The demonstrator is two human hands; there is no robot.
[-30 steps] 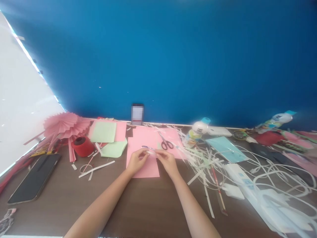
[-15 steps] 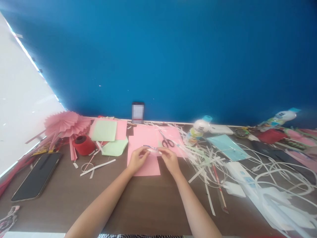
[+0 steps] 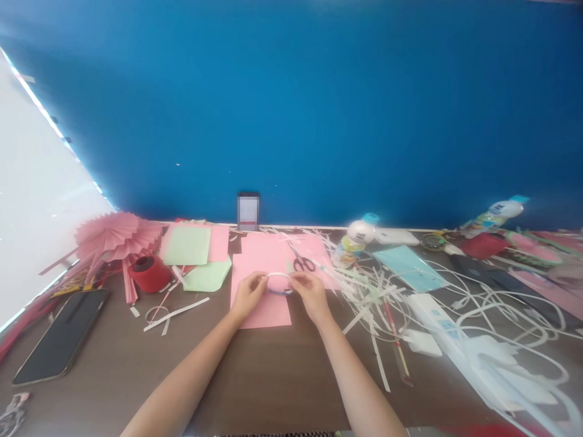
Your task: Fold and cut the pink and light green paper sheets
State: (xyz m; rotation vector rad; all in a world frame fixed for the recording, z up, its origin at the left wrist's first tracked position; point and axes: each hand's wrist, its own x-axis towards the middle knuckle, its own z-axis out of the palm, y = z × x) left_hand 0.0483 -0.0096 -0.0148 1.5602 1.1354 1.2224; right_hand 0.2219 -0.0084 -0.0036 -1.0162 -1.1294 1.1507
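The white loop (image 3: 277,275) has turned, its long axis running sideways.

Left side's pretty blown out, white panel (image 3: 40,170) nearly glowing, blue wall (image 3: 291,109) goes dim toward the top corners, right-hand cables (image 3: 509,313) look soft and stretched (phone screen (image 3: 248,209) is pixelated too)

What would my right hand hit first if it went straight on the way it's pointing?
Likely the thin white loop, which your right hand appears to pinch; just beyond it, your left hand. Depth is hard to judge from this one view.
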